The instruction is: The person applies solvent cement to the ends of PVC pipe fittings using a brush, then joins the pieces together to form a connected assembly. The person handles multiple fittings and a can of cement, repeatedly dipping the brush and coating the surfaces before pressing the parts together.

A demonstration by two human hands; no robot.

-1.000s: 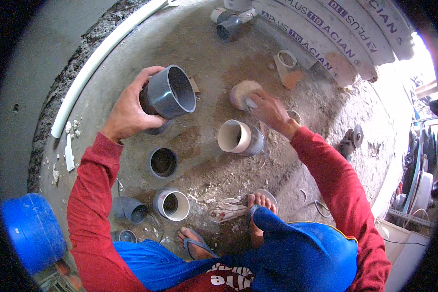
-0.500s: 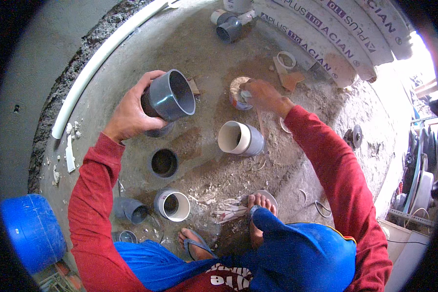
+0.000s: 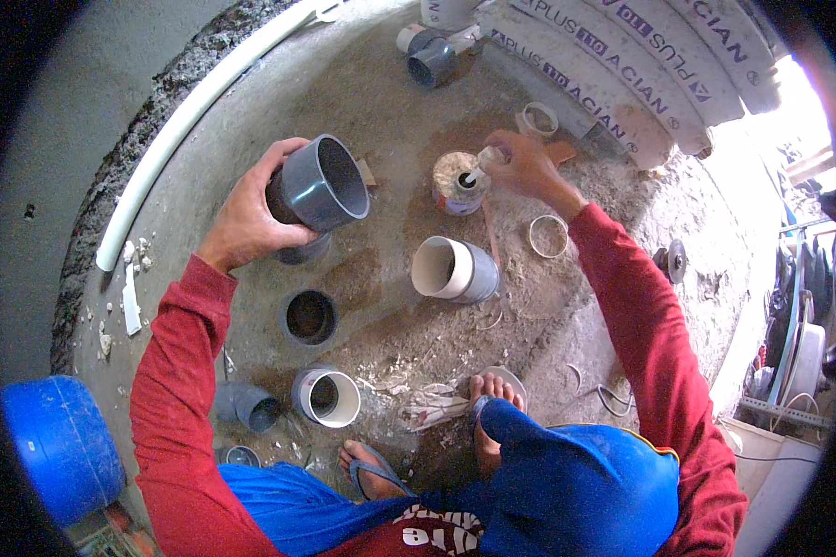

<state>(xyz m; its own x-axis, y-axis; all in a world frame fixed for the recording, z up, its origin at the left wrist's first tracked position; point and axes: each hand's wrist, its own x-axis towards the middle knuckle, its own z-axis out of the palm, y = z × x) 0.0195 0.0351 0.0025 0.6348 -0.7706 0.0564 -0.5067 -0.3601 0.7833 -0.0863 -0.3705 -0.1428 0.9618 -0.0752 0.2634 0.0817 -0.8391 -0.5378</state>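
Note:
My left hand is closed round a grey plastic pipe fitting, tilted so its wide round mouth faces right. Beyond it, my right hand pinches a small whitish applicator, whose end hangs by the small dark opening of a glue-crusted can. Whether its tip is still inside the opening is hard to tell. Nearer to me, a grey pipe piece with a cream-coloured end stands on the dusty floor. Behind the held fitting, part of another grey pipe piece shows.
An open pipe mouth, a white-lined fitting and a grey elbow are near my feet. White pipes lie stacked at the far right. A long white pipe runs along the left wall. A blue drum stands lower left.
My right hand has moved slightly up and right with the applicator, uncovering the can's opening. My left hand still holds the grey fitting in nearly the same place.

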